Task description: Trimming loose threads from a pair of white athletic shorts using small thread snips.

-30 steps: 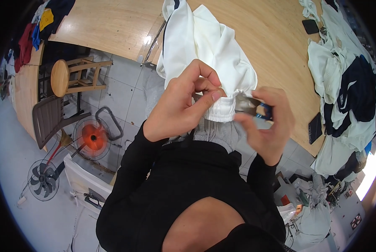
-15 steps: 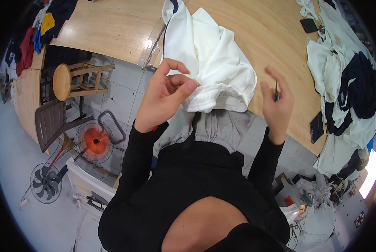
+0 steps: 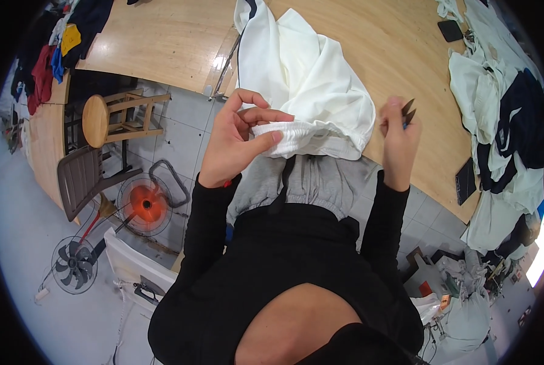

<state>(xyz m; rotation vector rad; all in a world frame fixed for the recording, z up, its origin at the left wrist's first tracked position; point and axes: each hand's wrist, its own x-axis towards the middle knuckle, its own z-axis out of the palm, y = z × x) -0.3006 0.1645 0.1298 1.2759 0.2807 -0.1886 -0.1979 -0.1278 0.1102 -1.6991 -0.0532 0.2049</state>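
Observation:
A white garment (image 3: 308,91) hangs off the edge of the wooden table (image 3: 162,42) toward my lap. My left hand (image 3: 238,143) pinches its ribbed elastic hem (image 3: 311,134) between thumb and fingers. Off to the right of the cloth, my right hand (image 3: 399,137) is raised and closed around small dark thread snips (image 3: 407,111), blades pointing up and apart from the fabric.
A pile of white and dark garments (image 3: 503,109) lies on the table's right side with a dark flat object (image 3: 464,180) near the edge. Coloured clothes (image 3: 53,55) sit far left. On the floor stand a wooden stool (image 3: 111,118), a brown chair (image 3: 80,176) and an orange fan (image 3: 144,204).
My right hand with the snips has pulled away from the hem to the right. My left hand has kept its pinch on the hem and turned it flatter.

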